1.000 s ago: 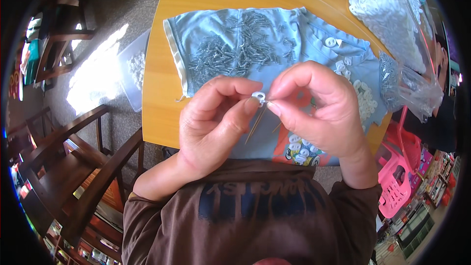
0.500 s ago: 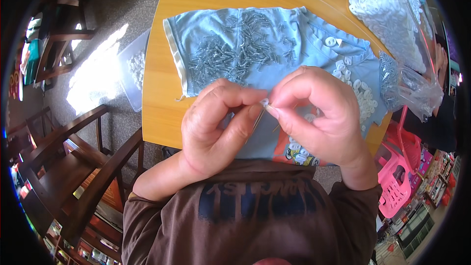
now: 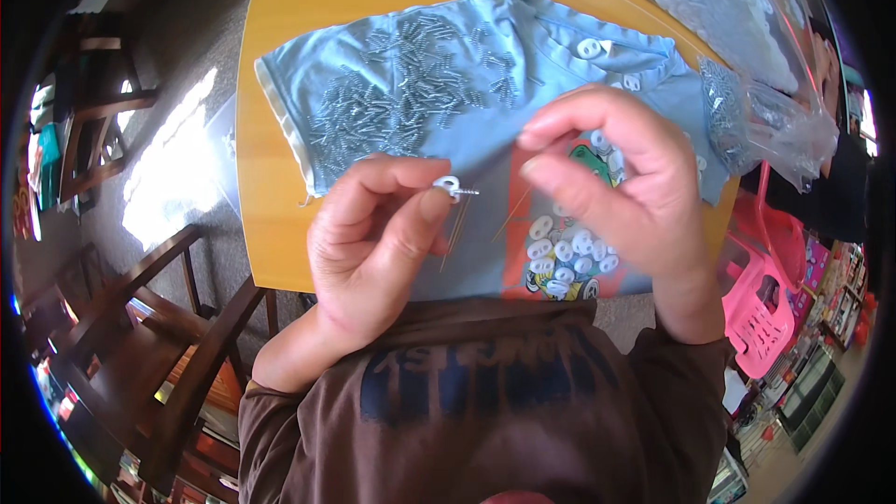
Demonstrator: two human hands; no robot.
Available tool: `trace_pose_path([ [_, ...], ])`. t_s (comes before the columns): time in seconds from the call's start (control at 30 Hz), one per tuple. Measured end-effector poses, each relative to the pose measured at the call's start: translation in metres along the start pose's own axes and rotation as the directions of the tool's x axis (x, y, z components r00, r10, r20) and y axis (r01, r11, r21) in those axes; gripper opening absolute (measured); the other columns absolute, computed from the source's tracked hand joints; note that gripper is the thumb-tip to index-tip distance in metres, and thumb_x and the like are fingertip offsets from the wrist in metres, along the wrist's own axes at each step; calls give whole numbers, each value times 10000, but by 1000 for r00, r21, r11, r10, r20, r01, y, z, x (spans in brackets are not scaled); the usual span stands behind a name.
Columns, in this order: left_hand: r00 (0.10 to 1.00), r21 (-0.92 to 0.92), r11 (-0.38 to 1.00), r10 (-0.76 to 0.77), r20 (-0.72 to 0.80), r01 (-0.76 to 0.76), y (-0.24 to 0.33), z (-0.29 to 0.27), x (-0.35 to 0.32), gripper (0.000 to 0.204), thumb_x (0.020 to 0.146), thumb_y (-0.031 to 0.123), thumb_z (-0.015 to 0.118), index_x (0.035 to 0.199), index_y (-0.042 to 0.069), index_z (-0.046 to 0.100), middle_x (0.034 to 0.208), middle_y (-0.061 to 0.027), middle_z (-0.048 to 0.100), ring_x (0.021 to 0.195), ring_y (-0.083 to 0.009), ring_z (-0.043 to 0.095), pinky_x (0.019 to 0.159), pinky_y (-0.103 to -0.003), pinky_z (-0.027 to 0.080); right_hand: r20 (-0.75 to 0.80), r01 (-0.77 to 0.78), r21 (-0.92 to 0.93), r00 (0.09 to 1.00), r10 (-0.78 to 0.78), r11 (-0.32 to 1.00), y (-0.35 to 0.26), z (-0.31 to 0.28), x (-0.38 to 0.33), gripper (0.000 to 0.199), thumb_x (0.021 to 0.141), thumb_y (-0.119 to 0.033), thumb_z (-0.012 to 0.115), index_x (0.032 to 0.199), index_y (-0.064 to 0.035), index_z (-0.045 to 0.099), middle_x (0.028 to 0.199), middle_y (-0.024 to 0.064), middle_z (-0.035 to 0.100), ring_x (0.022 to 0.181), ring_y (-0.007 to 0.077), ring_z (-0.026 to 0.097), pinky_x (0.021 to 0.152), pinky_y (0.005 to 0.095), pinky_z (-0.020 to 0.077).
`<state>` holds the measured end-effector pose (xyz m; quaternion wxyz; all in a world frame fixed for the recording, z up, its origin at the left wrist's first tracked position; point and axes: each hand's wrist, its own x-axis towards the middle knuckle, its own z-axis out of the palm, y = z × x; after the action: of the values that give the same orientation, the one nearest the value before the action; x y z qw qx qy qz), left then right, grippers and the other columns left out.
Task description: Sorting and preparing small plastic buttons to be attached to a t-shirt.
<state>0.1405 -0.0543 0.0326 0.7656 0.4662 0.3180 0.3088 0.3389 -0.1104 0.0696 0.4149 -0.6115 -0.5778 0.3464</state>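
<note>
Just above centre, your left hand (image 3: 364, 235) pinches a white oval piece (image 3: 453, 181), with a coiled metal part (image 3: 469, 192) jutting from it toward 3 o'clock; a slack grip could drop both. Between 2 and 3 o'clock, your right hand (image 3: 635, 196) gapes, nothing visible between thumb and forefinger; brushing the jutting end might twist it loose. Loose white pieces (image 3: 564, 250) near 4 o'clock could swallow a dropped one. Beyond, toward 11 o'clock, a pile of metal coils (image 3: 411, 84) lies on the blue shirt (image 3: 476, 140), so a tug might scatter it across the worktop (image 3: 269, 247)
</note>
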Motion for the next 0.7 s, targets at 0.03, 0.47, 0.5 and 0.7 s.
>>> trace_pose_path([
  [0.03,1000,-7,1000,-3,4,3,0,0,1,177,848,-24,548,1025,-20,538,828,-23,548,640,-55,523,570,-175,436,-25,-11,-30,1000,11,999,2,-7,-4,154,749,18,638,890,7,580,853,50,591,730,106,544,674,227,441],
  [0.47,999,7,999,-40,11,40,-1,7,1,178,854,14,555,1029,-8,541,841,-25,566,627,-51,500,566,-177,406,114,56,-537,994,6,842,15,-18,-51,164,691,-87,669,800,-47,552,788,75,519,765,256,518,703,365,408],
  [0.5,999,4,999,-37,12,37,-1,7,1,177,854,12,554,1029,-8,540,842,-25,566,629,-51,501,567,-178,408,158,61,-560,987,35,826,14,-17,-52,180,672,-81,674,808,-52,559,812,60,509,800,244,510,715,355,405],
  [0.7,999,-10,999,-33,13,33,-3,8,0,177,852,3,551,1029,-8,540,842,-26,565,636,-51,504,571,-180,417,171,74,-619,984,42,782,10,-11,-52,161,648,-53,667,775,-50,568,813,68,508,810,246,499,737,360,391],
])
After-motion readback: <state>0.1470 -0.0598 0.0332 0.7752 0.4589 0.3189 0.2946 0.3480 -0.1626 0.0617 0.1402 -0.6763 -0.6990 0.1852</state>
